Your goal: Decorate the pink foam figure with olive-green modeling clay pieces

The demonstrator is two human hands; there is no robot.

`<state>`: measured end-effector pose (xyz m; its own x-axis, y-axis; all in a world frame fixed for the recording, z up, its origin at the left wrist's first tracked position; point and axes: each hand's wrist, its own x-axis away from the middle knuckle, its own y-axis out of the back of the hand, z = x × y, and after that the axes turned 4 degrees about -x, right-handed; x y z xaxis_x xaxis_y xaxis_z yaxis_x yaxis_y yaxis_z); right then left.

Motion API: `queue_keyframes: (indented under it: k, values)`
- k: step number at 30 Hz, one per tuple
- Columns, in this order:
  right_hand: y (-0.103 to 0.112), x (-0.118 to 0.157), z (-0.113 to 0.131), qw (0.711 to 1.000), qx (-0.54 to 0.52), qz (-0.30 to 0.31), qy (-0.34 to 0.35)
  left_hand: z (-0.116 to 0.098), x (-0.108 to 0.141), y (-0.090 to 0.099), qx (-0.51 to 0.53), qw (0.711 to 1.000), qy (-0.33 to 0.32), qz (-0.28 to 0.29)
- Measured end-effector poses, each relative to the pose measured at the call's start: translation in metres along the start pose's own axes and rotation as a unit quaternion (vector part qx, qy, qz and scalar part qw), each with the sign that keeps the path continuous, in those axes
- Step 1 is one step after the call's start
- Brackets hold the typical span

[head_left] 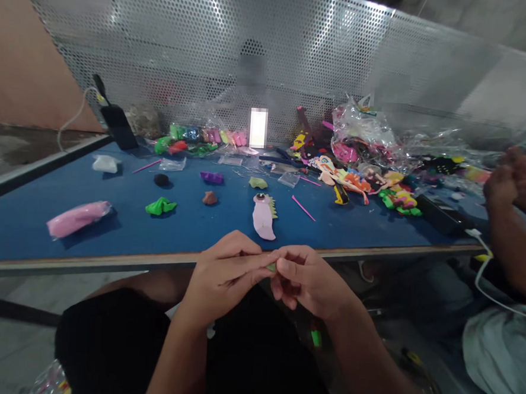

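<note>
Just off the table's front edge, my left hand [232, 266] and my right hand [305, 277] meet fingertip to fingertip. Between them they pinch a small olive-green piece of modelling clay [271, 266], mostly covered by the fingers. Beyond the hands lies a flat pale-pink clay figure [264, 219] with an eye at its top and green spikes down its right side. Behind it rests a larger olive-green clay lump [258, 183]. A thin pink stick [304, 208] lies to the figure's right.
On the blue table [122, 236] are a wrapped pink clay roll [78, 219] and green [160, 206], brown [209, 198], purple [212, 177], black [161, 180] and white [106, 163] lumps. Finished clay figures [348, 177] pile up back right. A co-worker's hands [511, 176] are at far right.
</note>
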<state>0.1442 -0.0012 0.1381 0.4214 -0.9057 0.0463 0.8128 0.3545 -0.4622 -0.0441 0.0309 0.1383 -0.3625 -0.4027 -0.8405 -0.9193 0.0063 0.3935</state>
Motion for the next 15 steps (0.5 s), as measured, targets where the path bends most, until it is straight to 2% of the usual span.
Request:
queue_keyframes:
  k: [7,15]
  values:
    - [-0.006,0.003,0.006,0.986,0.135,-0.068,0.072,0.001,0.0,0.0,-0.069,0.997,-0.015,0.01]
    - [-0.011,0.009,0.011,0.954,0.257,-0.094,0.125,0.0,-0.002,-0.004,-0.094,0.995,-0.017,-0.016]
